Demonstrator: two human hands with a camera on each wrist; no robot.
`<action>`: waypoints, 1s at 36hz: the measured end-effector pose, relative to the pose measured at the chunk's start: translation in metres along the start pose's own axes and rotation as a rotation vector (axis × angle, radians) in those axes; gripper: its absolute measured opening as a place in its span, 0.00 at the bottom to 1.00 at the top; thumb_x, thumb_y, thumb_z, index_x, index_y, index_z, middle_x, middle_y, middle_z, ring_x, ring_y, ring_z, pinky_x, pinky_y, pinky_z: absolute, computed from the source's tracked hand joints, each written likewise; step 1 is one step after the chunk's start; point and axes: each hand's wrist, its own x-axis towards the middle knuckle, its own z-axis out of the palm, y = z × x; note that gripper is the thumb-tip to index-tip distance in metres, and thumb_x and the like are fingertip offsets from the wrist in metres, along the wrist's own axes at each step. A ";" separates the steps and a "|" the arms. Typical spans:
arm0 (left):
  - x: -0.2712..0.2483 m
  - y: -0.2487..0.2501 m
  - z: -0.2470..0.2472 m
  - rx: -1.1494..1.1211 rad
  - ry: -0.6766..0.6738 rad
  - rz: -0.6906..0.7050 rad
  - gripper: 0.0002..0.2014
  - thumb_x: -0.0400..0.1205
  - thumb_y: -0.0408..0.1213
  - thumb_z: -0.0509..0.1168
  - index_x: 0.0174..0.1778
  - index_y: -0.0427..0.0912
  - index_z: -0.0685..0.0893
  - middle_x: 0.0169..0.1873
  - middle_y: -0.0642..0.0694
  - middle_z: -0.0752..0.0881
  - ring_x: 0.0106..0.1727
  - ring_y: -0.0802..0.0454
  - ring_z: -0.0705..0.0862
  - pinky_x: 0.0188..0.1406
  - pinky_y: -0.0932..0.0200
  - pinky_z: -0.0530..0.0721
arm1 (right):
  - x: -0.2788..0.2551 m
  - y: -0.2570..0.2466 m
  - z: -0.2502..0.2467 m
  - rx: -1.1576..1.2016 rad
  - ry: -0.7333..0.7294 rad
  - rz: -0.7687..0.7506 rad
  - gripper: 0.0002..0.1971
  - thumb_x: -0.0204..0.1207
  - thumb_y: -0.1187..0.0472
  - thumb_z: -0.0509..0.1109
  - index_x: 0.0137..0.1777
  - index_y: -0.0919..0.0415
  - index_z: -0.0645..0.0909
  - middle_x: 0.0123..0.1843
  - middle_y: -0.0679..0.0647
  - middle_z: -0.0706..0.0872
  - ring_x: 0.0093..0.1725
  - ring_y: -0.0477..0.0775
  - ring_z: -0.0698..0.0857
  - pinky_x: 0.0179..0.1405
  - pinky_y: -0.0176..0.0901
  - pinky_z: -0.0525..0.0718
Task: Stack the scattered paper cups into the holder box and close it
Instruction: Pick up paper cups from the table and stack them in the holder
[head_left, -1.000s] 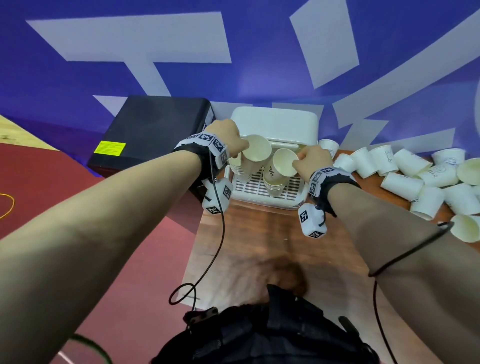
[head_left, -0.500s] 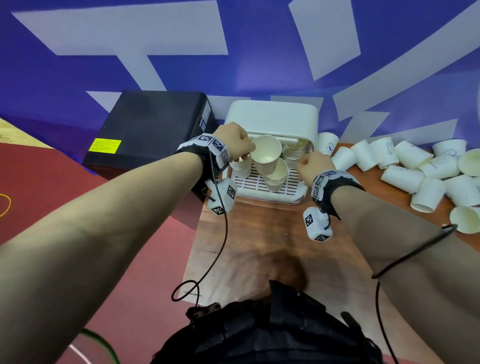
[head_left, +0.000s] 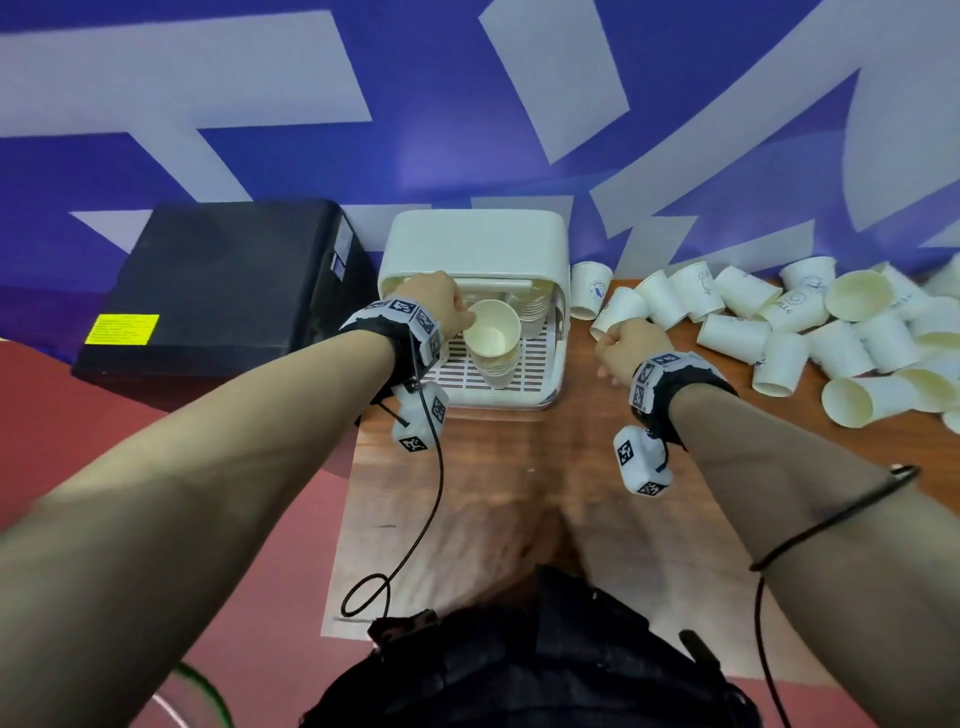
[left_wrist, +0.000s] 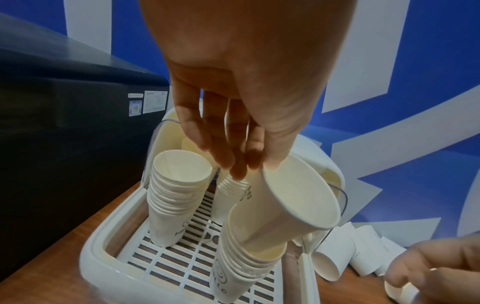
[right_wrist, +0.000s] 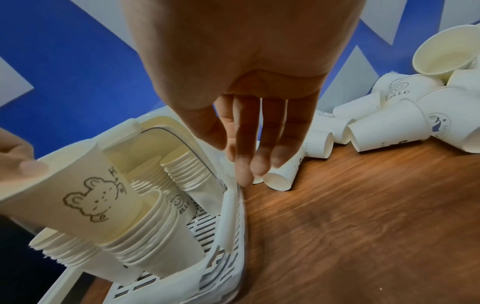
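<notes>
While my left hand (left_wrist: 233, 86) pinches a cup (left_wrist: 293, 203), tilted, into a stack (left_wrist: 241, 265) in the box (head_left: 470, 244), my right hand (right_wrist: 249, 86) hangs loose by the tabletop's (head_left: 519, 493) far edge.

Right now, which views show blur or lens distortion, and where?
Head view: wide-angle bending curves the forearms; the holder box stays sharp. Left wrist view: the right hand is smeared. Right wrist view: the box's near rim is streaked with motion blur.

We list: paper cups (head_left: 737, 332) — matt white paper; holder box (head_left: 470, 244) — smooth white plastic, slotted grid floor; table (head_left: 519, 493) — brown wood-grain, slight sheen
</notes>
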 end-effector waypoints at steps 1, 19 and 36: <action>0.001 0.000 0.001 0.008 -0.009 0.002 0.13 0.78 0.48 0.69 0.33 0.43 0.86 0.30 0.47 0.88 0.33 0.48 0.86 0.34 0.59 0.79 | -0.001 0.001 -0.001 -0.017 0.017 0.016 0.10 0.77 0.63 0.63 0.44 0.66 0.85 0.40 0.59 0.87 0.38 0.58 0.83 0.44 0.46 0.86; -0.014 0.034 0.003 0.065 -0.026 0.132 0.13 0.79 0.42 0.68 0.42 0.34 0.90 0.38 0.38 0.91 0.37 0.43 0.87 0.36 0.55 0.82 | -0.043 0.009 -0.029 -0.081 0.081 -0.059 0.09 0.78 0.58 0.63 0.42 0.56 0.84 0.41 0.53 0.86 0.44 0.58 0.84 0.37 0.40 0.75; -0.013 0.223 0.095 0.229 -0.155 0.478 0.10 0.78 0.47 0.65 0.41 0.44 0.81 0.38 0.46 0.83 0.42 0.46 0.84 0.34 0.58 0.76 | -0.076 0.189 -0.107 -0.229 0.032 0.287 0.16 0.82 0.60 0.62 0.65 0.68 0.80 0.51 0.59 0.81 0.41 0.55 0.77 0.30 0.40 0.69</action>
